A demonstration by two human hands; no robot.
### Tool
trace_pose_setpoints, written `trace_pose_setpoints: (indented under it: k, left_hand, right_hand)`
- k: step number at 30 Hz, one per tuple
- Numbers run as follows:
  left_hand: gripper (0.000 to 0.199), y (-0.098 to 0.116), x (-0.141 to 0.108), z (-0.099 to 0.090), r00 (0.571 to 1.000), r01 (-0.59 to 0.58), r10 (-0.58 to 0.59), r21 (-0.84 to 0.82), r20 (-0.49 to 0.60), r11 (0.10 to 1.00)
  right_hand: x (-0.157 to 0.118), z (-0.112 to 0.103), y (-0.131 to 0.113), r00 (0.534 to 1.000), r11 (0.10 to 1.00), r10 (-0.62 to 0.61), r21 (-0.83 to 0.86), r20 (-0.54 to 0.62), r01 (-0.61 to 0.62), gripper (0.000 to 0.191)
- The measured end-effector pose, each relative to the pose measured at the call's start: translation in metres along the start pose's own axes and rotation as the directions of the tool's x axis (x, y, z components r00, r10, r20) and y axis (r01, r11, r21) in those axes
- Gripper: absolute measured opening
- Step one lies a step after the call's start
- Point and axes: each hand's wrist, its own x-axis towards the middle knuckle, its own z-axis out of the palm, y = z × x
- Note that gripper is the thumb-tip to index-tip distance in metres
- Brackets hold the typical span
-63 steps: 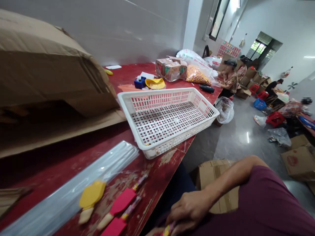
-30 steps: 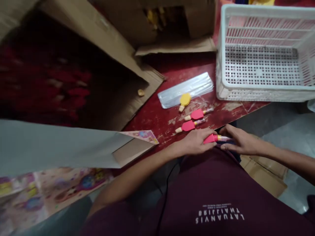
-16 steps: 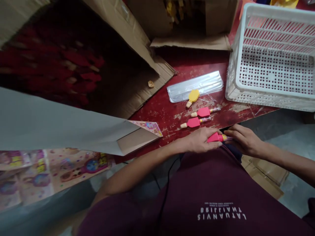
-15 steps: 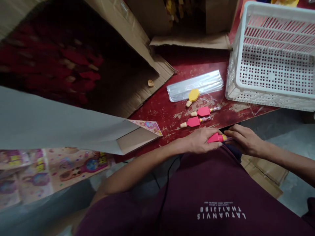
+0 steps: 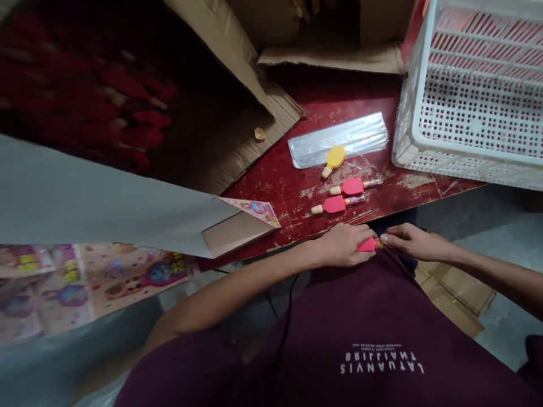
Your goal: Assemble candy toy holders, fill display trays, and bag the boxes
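Note:
In front of my shirt, below the table's edge, my left hand (image 5: 345,244) is closed around a pink popsicle-shaped toy (image 5: 367,245). Its body shows between thumb and fingers; its other end is hidden in the palm. My right hand (image 5: 405,240) pinches the toy's yellow end, and its fingers cover most of what is attached there. Two similar pink toys (image 5: 335,204) lie on the red table (image 5: 271,183), each with a beige end and a thin clear tube sticking out. Beyond them, a yellow toy (image 5: 336,156) with a beige end rests against clear plastic sleeves (image 5: 360,135).
To the left stands a large open carton (image 5: 237,161) of red pieces. Another cardboard box (image 5: 335,59) sits at the back, and a white plastic basket (image 5: 470,155) at the right. Printed card sheets (image 5: 136,280) are at the lower left. Flattened cardboard (image 5: 453,294) lies on the floor.
My right hand has shifted slightly left along the toy, and its thumb now presses at the yellow end. The clear tube visible before is now covered. The view has tilted slightly.

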Motion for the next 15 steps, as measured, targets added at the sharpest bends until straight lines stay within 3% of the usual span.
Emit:
trace_pose_setpoints:
  k: [2,4,5,7,10,12,13,15]
  left_hand:
    - [0.028,-0.010,0.001,-0.004,0.999,0.046,-0.038,-0.263,0.038,0.964]
    - [0.030,-0.014,0.001,-0.009,0.996,0.063,-0.031,-0.428,0.082,0.901]
    - [0.031,-0.013,0.000,-0.011,0.997,0.053,-0.018,-0.443,0.081,0.895]
    - [0.029,-0.008,-0.003,-0.011,0.999,0.015,-0.003,-0.335,0.036,0.942]
    - [0.031,0.001,-0.007,-0.005,1.000,-0.001,0.001,-0.053,-0.003,0.999]
    - [0.034,0.001,-0.007,-0.001,1.000,0.014,-0.014,0.014,-0.007,1.000]
    - [0.033,-0.002,-0.007,-0.001,1.000,0.029,-0.030,-0.009,-0.010,1.000]
    - [0.030,-0.008,-0.006,-0.002,0.998,0.054,-0.056,-0.129,-0.009,0.990]
  right_hand:
    - [0.000,-0.003,0.000,0.952,0.932,-0.275,-0.282,-0.133,0.229,0.056]
    - [-0.002,-0.005,-0.002,0.867,0.788,-0.481,-0.496,-0.127,0.365,0.046]
    - [-0.003,-0.005,-0.003,0.845,0.750,-0.524,-0.526,-0.103,0.401,0.045]
    - [-0.005,-0.002,-0.004,0.876,0.813,-0.474,-0.428,-0.092,0.395,0.046]
    - [-0.002,0.004,-0.004,0.987,0.985,-0.160,-0.075,-0.019,0.158,0.057]
    - [0.003,0.006,-0.003,0.998,0.999,-0.034,0.034,0.058,0.032,0.062]
    - [0.005,0.006,-0.002,0.998,0.999,-0.046,0.007,0.047,0.046,0.060]
    - [0.008,0.003,-0.002,0.975,0.961,-0.211,-0.194,-0.066,0.195,0.051]
